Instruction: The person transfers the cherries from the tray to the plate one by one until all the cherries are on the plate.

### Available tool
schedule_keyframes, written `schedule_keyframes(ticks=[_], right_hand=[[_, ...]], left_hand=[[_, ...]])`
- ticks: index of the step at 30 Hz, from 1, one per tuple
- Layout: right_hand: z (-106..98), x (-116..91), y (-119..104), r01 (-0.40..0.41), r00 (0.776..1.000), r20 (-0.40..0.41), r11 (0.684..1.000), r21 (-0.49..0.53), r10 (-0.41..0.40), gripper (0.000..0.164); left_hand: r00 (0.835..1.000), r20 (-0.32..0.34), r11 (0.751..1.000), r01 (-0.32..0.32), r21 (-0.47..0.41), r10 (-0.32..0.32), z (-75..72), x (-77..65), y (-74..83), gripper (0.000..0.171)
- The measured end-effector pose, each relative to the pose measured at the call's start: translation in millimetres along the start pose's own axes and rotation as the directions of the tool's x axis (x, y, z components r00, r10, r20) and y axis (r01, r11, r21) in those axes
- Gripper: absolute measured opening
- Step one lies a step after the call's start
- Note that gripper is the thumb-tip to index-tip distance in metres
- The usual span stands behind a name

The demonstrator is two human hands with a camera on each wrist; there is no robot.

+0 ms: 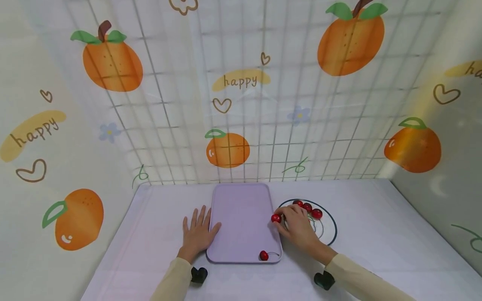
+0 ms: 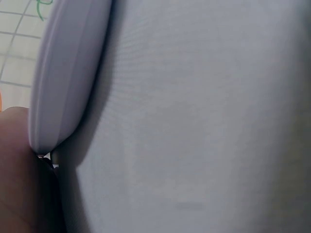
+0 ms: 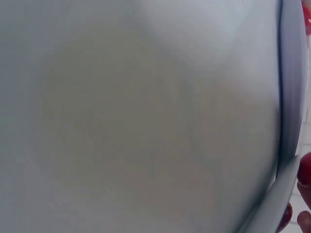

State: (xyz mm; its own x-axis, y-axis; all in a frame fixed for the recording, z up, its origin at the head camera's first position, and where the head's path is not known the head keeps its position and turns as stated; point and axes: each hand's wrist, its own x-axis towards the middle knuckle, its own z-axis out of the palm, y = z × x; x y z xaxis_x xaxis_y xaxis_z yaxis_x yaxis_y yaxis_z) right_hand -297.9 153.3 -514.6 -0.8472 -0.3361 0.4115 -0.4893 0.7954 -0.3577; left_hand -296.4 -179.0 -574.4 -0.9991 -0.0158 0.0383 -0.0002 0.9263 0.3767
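A light purple rectangular tray (image 1: 241,221) lies on the table between the hands. My left hand (image 1: 197,236) is spread flat at its left side, the thumb over the tray's edge. My right hand (image 1: 299,228) pinches a red cherry (image 1: 276,218) between thumb and fingers, close to the tray's right edge. The same cherry (image 3: 305,170) shows at the right border of the right wrist view. Another cherry (image 1: 264,255) with a stem lies in the tray's near right corner. Several cherries (image 1: 316,214) sit on a round dark-rimmed plate (image 1: 336,228), partly hidden by the right hand.
Two black heart-shaped pieces (image 1: 199,275) show beside the sleeves. The white table (image 1: 150,234) meets a printed curtain (image 1: 233,113) over a wire grid at the back, with curtain sides left and right. In the left wrist view, the tray's side (image 2: 73,73) stands close by.
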Motion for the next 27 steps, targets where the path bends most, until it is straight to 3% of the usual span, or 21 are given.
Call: schedule_keyframes(ticks=[8, 20, 27], right_hand=[[2, 4, 8, 0.017, 0.998, -0.054, 0.999, -0.052, -0.019, 0.028], [2, 2, 18, -0.114, 0.993, -0.011, 0.986, -0.124, 0.114, 0.031], [2, 2, 19, -0.114, 0.993, 0.003, 0.985, -0.130, 0.115, 0.035]], left_hand=[[1.000, 0.003, 1.000, 0.000, 0.002, 0.000, -7.1, -0.8, 2.8, 0.079], [1.000, -0.014, 1.000, -0.007, -0.011, 0.007, -3.5, -2.8, 3.0, 0.077], [1.000, -0.021, 0.999, -0.022, -0.043, 0.021, -11.3, -8.5, 7.2, 0.079]])
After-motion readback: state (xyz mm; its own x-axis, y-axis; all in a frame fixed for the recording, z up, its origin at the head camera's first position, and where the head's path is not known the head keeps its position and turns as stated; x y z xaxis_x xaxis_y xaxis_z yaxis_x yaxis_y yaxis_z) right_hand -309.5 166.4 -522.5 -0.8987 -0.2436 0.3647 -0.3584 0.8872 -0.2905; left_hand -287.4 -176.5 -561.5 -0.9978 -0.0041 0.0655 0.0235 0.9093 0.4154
